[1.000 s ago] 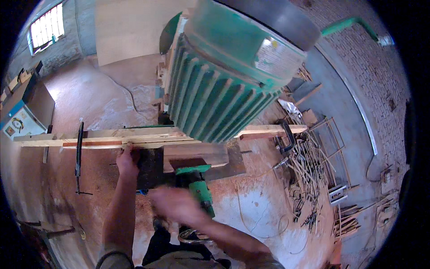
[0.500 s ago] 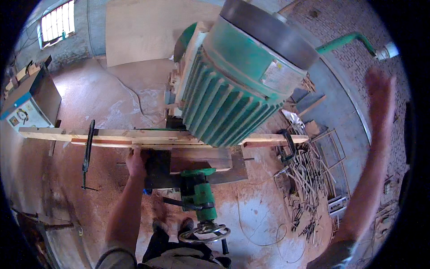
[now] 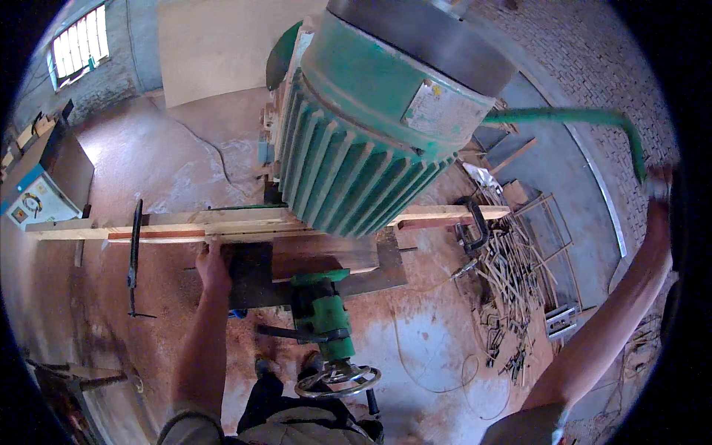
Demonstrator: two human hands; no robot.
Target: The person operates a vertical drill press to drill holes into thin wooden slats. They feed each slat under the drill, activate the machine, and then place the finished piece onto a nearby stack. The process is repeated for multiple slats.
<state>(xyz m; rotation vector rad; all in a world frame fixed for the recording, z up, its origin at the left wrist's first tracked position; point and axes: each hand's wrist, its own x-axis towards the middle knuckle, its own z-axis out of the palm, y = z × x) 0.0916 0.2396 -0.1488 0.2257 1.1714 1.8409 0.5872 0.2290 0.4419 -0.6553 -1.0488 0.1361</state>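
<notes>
Long wooden boards [image 3: 170, 225], laid together, run crosswise under a big green motor [image 3: 363, 141] with cooling fins. My left hand [image 3: 215, 267] is closed at their near edge, left of the motor; its fingertips are partly hidden. Far to the right, my right hand [image 3: 658, 196] is closed round the end of a bent green lever [image 3: 578, 116] that comes out from behind the motor. A black clamp [image 3: 135, 252] grips the boards on the left, another clamp [image 3: 472, 225] on the right. In front of the boards rests a wooden block [image 3: 326, 257].
Nearest me stands a green vise-like screw mount [image 3: 326, 319] with a metal handwheel [image 3: 337, 382]. A heap of wood offcuts [image 3: 512, 289] lies on the floor at right. At far left is a cabinet with a dial [image 3: 44, 196]. A thin hose [image 3: 397, 348] trails across the floor.
My right hand has come down and taken hold of the lever's end, and the lever has swung downward. The whole view has shifted slightly; my left hand stays at the boards.
</notes>
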